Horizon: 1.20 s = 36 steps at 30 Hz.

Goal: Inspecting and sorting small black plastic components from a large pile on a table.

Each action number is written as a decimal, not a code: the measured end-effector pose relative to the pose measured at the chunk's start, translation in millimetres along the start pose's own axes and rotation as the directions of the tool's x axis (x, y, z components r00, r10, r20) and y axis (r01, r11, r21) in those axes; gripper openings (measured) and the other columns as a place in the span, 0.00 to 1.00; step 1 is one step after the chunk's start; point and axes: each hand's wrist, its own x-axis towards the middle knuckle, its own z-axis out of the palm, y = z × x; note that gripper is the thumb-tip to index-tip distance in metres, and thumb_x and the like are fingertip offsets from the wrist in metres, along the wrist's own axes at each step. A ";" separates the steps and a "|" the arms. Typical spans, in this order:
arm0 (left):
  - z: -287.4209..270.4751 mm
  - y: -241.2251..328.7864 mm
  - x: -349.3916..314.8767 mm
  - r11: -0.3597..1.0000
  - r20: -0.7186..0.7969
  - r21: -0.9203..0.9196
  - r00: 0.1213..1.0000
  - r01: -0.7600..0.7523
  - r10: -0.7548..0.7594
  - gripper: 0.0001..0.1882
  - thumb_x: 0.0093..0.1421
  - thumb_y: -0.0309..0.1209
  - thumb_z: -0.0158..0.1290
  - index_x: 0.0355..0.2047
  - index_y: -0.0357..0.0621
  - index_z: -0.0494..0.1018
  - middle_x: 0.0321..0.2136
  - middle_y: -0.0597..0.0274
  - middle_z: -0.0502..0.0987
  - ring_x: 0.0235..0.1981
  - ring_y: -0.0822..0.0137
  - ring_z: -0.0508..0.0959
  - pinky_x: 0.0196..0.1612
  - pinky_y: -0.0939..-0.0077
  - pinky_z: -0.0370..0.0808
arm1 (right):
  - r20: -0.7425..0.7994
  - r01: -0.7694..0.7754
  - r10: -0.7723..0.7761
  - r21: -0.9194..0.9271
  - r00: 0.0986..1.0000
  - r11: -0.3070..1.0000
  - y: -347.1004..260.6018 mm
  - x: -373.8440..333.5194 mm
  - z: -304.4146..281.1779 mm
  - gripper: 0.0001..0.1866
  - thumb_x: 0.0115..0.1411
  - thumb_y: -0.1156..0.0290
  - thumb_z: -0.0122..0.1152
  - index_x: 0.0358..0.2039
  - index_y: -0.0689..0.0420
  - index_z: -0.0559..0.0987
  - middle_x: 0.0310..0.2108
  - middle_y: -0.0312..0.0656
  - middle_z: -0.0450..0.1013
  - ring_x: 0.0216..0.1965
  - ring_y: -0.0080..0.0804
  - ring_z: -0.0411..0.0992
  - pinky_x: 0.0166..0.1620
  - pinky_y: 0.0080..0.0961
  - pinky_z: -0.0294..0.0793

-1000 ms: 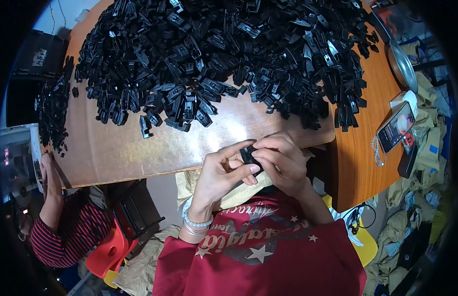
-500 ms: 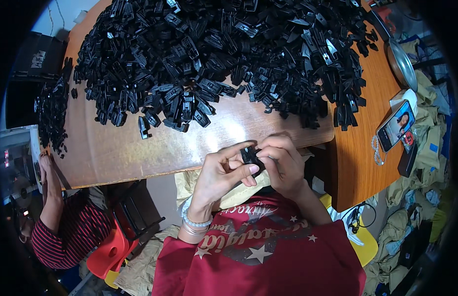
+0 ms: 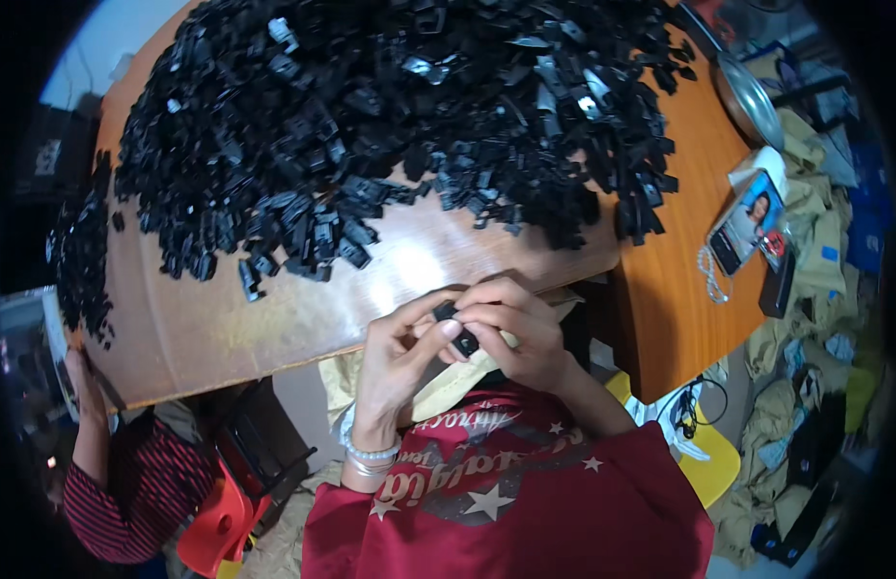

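A small black plastic part (image 3: 464, 343) is held between both hands, just off the near edge of the table. My left hand (image 3: 398, 352) is closed on it, the thumb pressed along its top. My right hand (image 3: 520, 328) pinches the same part from the other side with thumb and fingers. The fingers cover much of it, so its full shape is hidden. Beyond my hands, a big heap of similar black plastic parts (image 3: 313, 125) spreads across the brown table (image 3: 303, 323).
At the right, a phone (image 3: 747, 222) leans upright beside a bead bracelet (image 3: 711, 275). A round metal lid or pan (image 3: 750, 101) stands past it. Another person's arm (image 3: 86, 386) rests at the table's left end, near a smaller pile of black parts (image 3: 81, 261). A red chair (image 3: 216, 526) stands below.
The whole view has shifted, so table and heap sit a little further left. Both hands still hold the black part, which is now turned to a different angle between my fingers.
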 end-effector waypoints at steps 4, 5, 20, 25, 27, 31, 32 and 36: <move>2.4 -3.2 4.4 0.999 -0.064 0.044 0.998 -0.017 0.020 0.15 0.56 0.21 0.51 0.45 0.30 0.71 0.21 0.60 0.76 0.24 0.73 0.77 0.28 0.84 0.72 | -0.195 -0.119 0.065 -0.275 0.979 0.954 6.1 -7.8 -23.8 0.06 0.53 0.81 0.54 0.32 0.62 0.75 0.33 0.45 0.72 0.34 0.38 0.73 0.36 0.29 0.72; 1.9 -3.9 3.7 0.999 -0.051 0.047 0.998 -0.019 0.022 0.15 0.56 0.21 0.51 0.45 0.30 0.71 0.21 0.60 0.76 0.24 0.73 0.77 0.28 0.84 0.72 | -0.303 -0.200 0.085 -0.371 0.949 0.907 5.8 -6.3 -34.6 0.06 0.53 0.80 0.54 0.33 0.62 0.75 0.33 0.45 0.72 0.35 0.38 0.73 0.36 0.29 0.72; 4.2 -8.2 5.9 0.994 -0.044 0.012 0.993 -0.105 0.106 0.15 0.57 0.23 0.51 0.45 0.28 0.70 0.24 0.54 0.77 0.24 0.67 0.79 0.29 0.79 0.75 | -0.638 -0.648 0.133 -0.714 0.758 0.266 43.8 4.5 -99.3 0.10 0.55 0.68 0.59 0.35 0.60 0.76 0.25 0.41 0.68 0.27 0.36 0.68 0.33 0.30 0.65; 5.3 -9.3 6.6 0.994 -0.061 -0.009 0.992 -0.112 0.111 0.16 0.57 0.23 0.51 0.45 0.28 0.70 0.26 0.52 0.77 0.23 0.66 0.79 0.28 0.80 0.75 | -0.620 -0.623 0.162 -0.663 0.768 0.415 49.1 2.5 -103.4 0.09 0.56 0.72 0.56 0.37 0.62 0.75 0.26 0.43 0.66 0.28 0.36 0.66 0.33 0.31 0.65; 3.5 -10.3 7.5 0.994 -0.072 -0.003 0.992 -0.107 0.107 0.15 0.57 0.23 0.50 0.45 0.28 0.70 0.27 0.50 0.78 0.24 0.65 0.79 0.27 0.80 0.75 | -0.619 -0.620 0.174 -0.639 0.766 0.454 48.9 0.3 -105.4 0.09 0.56 0.73 0.56 0.37 0.62 0.74 0.26 0.42 0.65 0.28 0.35 0.66 0.33 0.30 0.65; 2.3 -8.1 7.7 0.998 -0.129 -0.033 0.990 -0.056 0.051 0.14 0.58 0.23 0.50 0.44 0.27 0.70 0.29 0.49 0.78 0.24 0.63 0.80 0.27 0.80 0.76 | -0.613 -0.623 0.257 -0.513 0.747 0.591 43.3 -1.9 -106.1 0.10 0.56 0.75 0.54 0.40 0.61 0.70 0.32 0.45 0.66 0.33 0.40 0.66 0.38 0.33 0.66; 0.8 -8.7 7.2 0.997 -0.135 -0.049 0.990 -0.054 0.047 0.14 0.58 0.23 0.50 0.43 0.27 0.69 0.30 0.48 0.78 0.24 0.63 0.80 0.27 0.80 0.76 | -0.613 -0.624 0.258 -0.513 0.747 0.590 41.2 -2.1 -104.8 0.10 0.56 0.75 0.54 0.40 0.61 0.70 0.32 0.45 0.66 0.33 0.40 0.66 0.38 0.33 0.66; 0.0 -11.1 7.4 0.996 -0.157 -0.070 0.986 -0.060 0.048 0.13 0.58 0.22 0.49 0.43 0.27 0.69 0.31 0.47 0.78 0.25 0.62 0.80 0.28 0.79 0.77 | -0.662 -0.657 0.322 -0.344 0.676 0.671 42.2 -4.5 -102.6 0.11 0.56 0.75 0.54 0.41 0.60 0.70 0.32 0.45 0.66 0.33 0.40 0.66 0.38 0.33 0.66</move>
